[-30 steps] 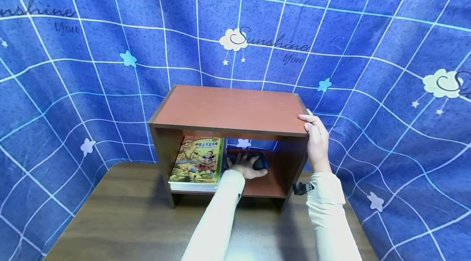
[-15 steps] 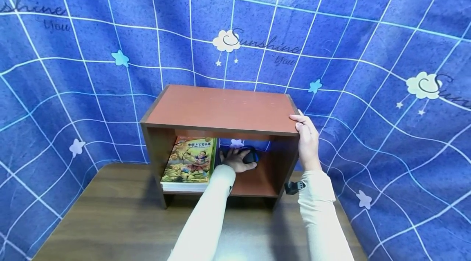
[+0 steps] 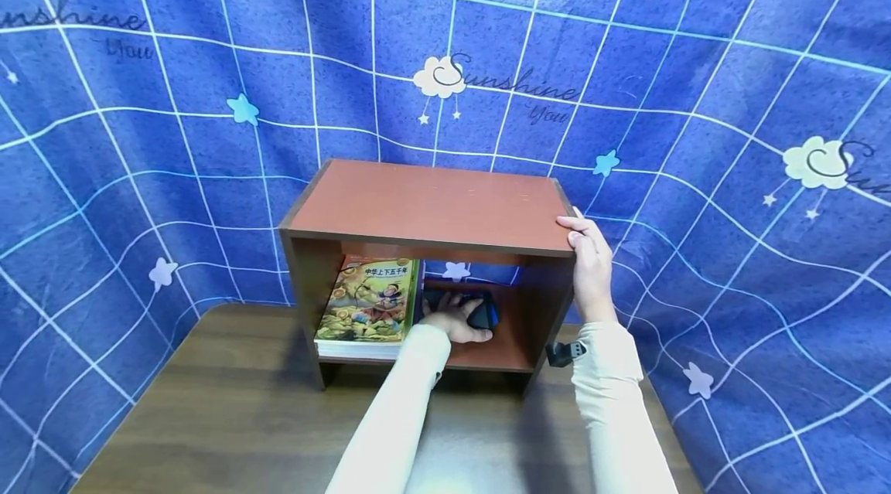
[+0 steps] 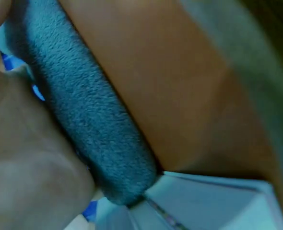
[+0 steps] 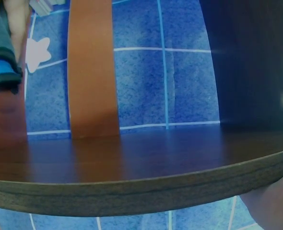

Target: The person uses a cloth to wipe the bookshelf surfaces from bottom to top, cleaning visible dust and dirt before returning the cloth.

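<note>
My left hand [image 3: 455,321] reaches inside a small brown shelf [image 3: 438,208], its thumb and fingers gripping a dark, fuzzy pad with a blue part [image 3: 480,314]. Close up in the left wrist view, the fuzzy pad [image 4: 93,110] looks grey and lies along the hand [image 4: 31,148], above the reddish board; its exact kind cannot be told. At the shelf's top right corner, my right hand [image 3: 593,270] holds the side panel, fingertips curled over the top edge. Part of this hand [image 5: 276,206] shows outside the panel [image 5: 132,191] in the right wrist view.
Picture books [image 3: 372,301] lie stacked in the shelf's left half, close beside the left hand. The shelf stands on a wooden table [image 3: 223,401]. A blue curtain [image 3: 209,131] hangs behind and to the sides.
Within the shelf, my left hand and the fuzzy pad went slightly deeper, then came back toward the front opening. The right hand stays on the shelf corner. The head view shifted a little.
</note>
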Available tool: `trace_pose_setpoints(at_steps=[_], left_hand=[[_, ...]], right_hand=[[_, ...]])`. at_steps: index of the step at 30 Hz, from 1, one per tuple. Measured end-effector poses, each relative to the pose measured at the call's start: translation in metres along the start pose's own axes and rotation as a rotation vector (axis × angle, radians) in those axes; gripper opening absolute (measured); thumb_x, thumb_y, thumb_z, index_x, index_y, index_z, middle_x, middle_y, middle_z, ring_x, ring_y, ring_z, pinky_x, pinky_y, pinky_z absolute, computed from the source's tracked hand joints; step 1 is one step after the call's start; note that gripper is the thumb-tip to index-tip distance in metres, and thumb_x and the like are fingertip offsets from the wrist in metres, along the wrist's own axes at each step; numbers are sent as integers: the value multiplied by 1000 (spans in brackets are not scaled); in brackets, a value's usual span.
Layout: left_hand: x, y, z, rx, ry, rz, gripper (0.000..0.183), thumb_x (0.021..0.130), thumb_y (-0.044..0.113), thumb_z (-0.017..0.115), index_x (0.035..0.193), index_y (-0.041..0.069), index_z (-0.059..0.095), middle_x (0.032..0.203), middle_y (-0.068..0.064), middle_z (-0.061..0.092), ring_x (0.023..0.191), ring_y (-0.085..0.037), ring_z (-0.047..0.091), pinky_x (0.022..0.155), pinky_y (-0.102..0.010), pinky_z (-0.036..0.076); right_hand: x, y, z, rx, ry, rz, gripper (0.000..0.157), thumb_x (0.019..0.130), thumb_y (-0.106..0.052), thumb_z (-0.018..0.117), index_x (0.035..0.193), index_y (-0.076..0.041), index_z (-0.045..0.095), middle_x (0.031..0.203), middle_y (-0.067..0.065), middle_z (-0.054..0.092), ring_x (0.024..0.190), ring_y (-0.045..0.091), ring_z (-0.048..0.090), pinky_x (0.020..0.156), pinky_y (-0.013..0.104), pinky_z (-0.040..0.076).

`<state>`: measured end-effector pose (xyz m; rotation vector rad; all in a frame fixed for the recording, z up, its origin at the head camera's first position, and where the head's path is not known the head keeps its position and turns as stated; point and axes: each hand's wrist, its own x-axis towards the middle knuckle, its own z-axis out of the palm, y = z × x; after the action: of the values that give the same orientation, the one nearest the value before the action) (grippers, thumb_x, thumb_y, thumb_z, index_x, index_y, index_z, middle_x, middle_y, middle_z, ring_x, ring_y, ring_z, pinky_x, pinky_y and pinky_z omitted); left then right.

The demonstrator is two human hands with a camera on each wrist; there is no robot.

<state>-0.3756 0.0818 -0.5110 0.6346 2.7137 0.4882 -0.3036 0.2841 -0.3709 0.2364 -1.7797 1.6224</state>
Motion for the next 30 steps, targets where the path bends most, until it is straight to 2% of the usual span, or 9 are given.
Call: trace_pose_setpoints(at_steps=[6,15,18,22,25,28,30], left_hand=[[-26,8,10,11,-17,17,85,78,65,59,150,32,26,155,-9,15,141,-33,5,102,-67,3],[-63,11,35,108,115,74,93,69,68,66,148,33,31,152,-10,25,138,-35,16,100,-69,9],[-72,14,47,169,216,95,94,65,61,75,146,34,34,149,-8,31,136,-33,24,98,-69,14],[-80,15,65,262,431,123,90,62,40,85,141,35,42,142,-3,43,129,-30,36,94,-69,23],[-83,16,74,284,571,151,85,60,24,86,137,35,49,133,-1,51,122,-29,43,90,-70,27],[-88,17,78,253,638,175,77,62,14,80,132,31,55,125,1,58,115,-27,49,87,-70,29],[-92,16,76,180,657,181,71,63,10,77,129,27,58,119,2,61,109,-25,53,86,-69,30]], right_hand=[[-1,0,-1,15,2,2,32,91,-5,41,110,3,65,140,7,47,132,16,37,105,29,26],[-1,-1,2,14,12,-2,33,90,-7,41,108,2,67,139,6,48,131,16,38,105,29,27],[-1,-1,1,6,15,3,33,90,-6,41,109,2,67,139,6,49,131,16,39,105,29,27],[1,0,1,0,5,-8,33,90,-7,40,109,2,67,139,9,48,131,16,39,105,30,27],[3,0,0,0,6,-22,33,90,-7,41,109,2,67,139,10,48,130,16,39,105,30,27],[3,1,0,-7,14,-28,33,90,-7,41,108,1,67,138,9,49,130,16,40,105,30,27],[1,2,1,-11,15,-28,33,90,-7,41,108,1,68,137,8,50,130,16,40,105,31,27]])
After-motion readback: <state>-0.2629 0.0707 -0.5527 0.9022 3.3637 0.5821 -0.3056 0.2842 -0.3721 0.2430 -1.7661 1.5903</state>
